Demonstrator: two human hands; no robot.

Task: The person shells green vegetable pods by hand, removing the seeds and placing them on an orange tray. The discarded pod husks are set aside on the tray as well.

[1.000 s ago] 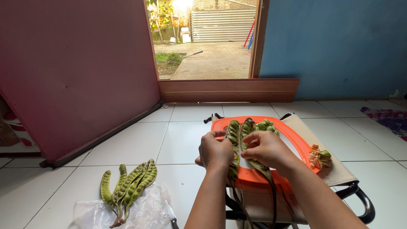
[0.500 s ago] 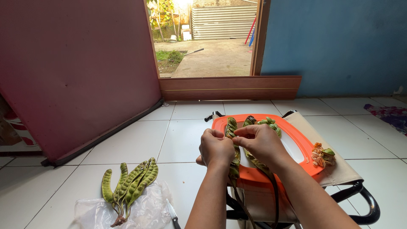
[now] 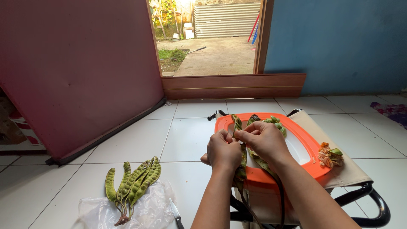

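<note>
A long green bean pod [image 3: 240, 163] is pinched over the orange tray [image 3: 307, 146] by the left hand [image 3: 223, 150] and right hand [image 3: 263, 139], apparently at its top edge. At eight o'clock, a pod bunch [image 3: 132, 182] lies on plastic [image 3: 148, 210].

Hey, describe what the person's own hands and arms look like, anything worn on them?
Both hands, left hand and right hand, are bare, with no gloves, rings, watch or bracelet visible. The forearms are uncovered too; no sleeve shows within the frame.
</note>
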